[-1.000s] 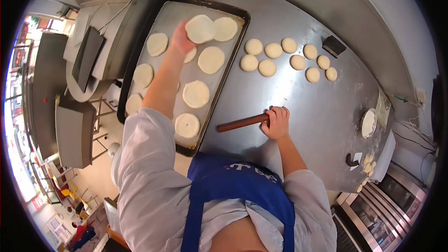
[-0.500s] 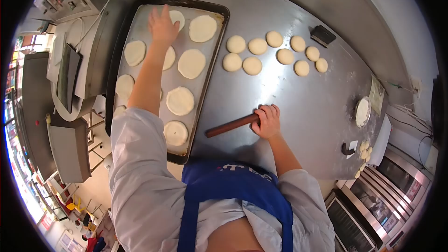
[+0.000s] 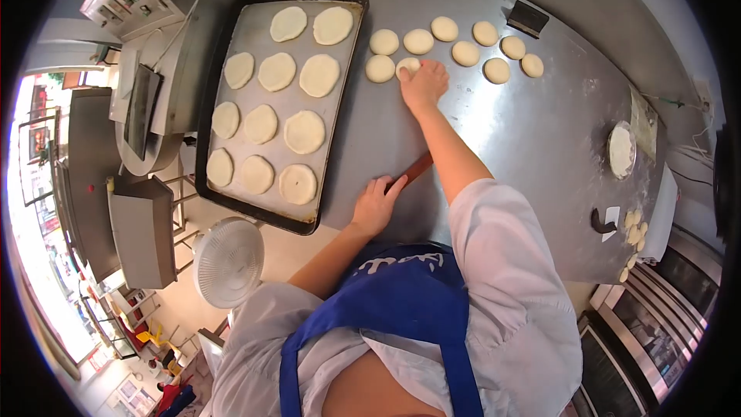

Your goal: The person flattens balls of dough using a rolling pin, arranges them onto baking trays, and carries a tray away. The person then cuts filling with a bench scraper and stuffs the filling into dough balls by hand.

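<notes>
My right hand [image 3: 424,85] reaches to the group of round dough balls [image 3: 418,42], its fingers closed on the near-side dough ball [image 3: 407,67], which it partly covers. Lower down, my left hand [image 3: 373,206] grips the near end of a brown wooden rolling pin [image 3: 417,167] that lies on the steel table. The pin's far end is hidden under my right forearm. Left of my hands, a dark-rimmed baking tray [image 3: 335,150] holds several flattened dough rounds [image 3: 304,132] in rows.
A dark scraper-like block [image 3: 528,19] lies near the back edge of the steel table [image 3: 532,185]. To the right are a bowl of white flour [image 3: 621,150], a dark curved object [image 3: 602,222] and small dough pieces [image 3: 634,228]. A white fan [image 3: 228,262] stands below the tray.
My left hand has left the tray and taken the rolling pin. My right hand has let go of the pin and moved up to a dough ball. The view has shifted slightly.
</notes>
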`<act>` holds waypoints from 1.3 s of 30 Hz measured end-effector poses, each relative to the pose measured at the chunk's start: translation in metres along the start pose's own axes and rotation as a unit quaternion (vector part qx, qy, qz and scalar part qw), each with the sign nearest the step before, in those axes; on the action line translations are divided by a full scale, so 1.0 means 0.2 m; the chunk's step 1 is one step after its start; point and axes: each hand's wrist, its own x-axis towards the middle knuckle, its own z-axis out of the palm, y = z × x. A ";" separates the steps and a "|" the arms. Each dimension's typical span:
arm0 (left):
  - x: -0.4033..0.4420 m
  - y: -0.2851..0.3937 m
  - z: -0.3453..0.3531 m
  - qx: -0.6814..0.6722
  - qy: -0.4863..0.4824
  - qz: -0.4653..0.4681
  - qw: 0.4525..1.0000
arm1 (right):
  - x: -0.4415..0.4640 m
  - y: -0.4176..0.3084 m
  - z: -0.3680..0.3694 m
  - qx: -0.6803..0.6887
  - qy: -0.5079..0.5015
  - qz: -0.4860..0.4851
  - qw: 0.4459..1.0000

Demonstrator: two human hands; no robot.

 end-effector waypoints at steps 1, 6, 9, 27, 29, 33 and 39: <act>-0.02 -0.03 0.01 0.010 0.012 0.008 1.000 | -0.03 0.00 0.02 0.058 -0.023 -0.033 0.998; -0.06 -0.08 0.00 0.035 0.037 0.007 0.999 | -0.24 0.10 -0.15 0.282 -0.039 -0.081 0.955; -0.03 -0.11 -0.01 0.044 0.058 0.001 0.997 | -0.43 0.32 -0.45 0.275 -0.242 -0.088 0.926; 0.14 -0.22 -0.03 0.070 0.056 0.041 0.995 | -1.06 0.64 -0.37 -0.051 -0.083 -0.311 0.945; 0.13 -0.21 -0.05 0.048 0.046 0.032 0.997 | -1.04 0.52 -0.43 -0.071 -0.099 -0.276 0.953; 0.08 -0.21 -0.07 0.019 0.039 -0.005 0.999 | -1.03 0.47 -0.38 -0.132 -0.089 -0.256 0.953; 0.00 -0.24 -0.10 0.017 0.038 -0.022 0.999 | -0.94 0.47 -0.28 -0.118 -0.121 -0.154 0.974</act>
